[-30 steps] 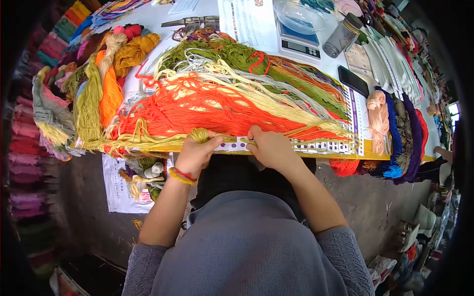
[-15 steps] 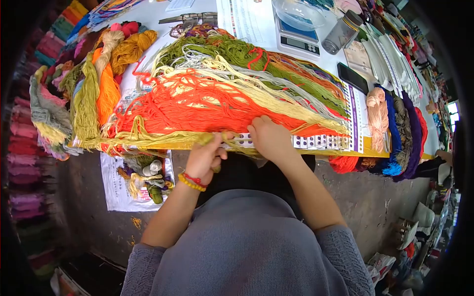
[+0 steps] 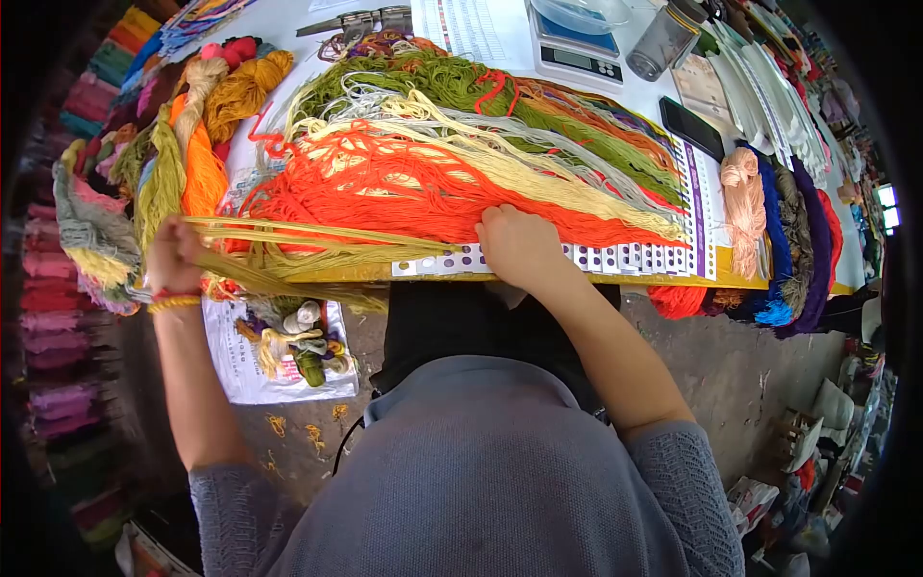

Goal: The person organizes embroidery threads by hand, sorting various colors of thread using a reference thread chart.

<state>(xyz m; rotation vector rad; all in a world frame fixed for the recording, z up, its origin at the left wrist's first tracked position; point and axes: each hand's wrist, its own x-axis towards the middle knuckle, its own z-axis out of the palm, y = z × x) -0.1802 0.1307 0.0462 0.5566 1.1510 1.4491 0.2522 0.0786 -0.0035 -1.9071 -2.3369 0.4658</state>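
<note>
My left hand (image 3: 175,255) is at the table's left front, its fingers closed round a bundle of olive-yellow thread (image 3: 317,236). The strands stretch to the right, fanned out, and end near a white card strip with holes (image 3: 611,258) beside my right hand (image 3: 519,245). That hand is a fist resting on the strip's edge and the red thread (image 3: 385,192); what its fingers hold is hidden. Behind the red lie cream thread (image 3: 577,192), grey thread and green thread (image 3: 423,87), spread from the strips at the right.
Skeins (image 3: 192,125) crowd the table's left end. A peach skein (image 3: 740,192), a phone (image 3: 692,127), a scale (image 3: 577,62) and a jar (image 3: 665,40) are on the right. A plastic bag (image 3: 245,361) with thread scraps hangs below the front edge.
My left hand has swung from the middle to the far left, drawing the olive-yellow thread out straight. My right hand has stayed near the card strip. The view has shifted slightly.
</note>
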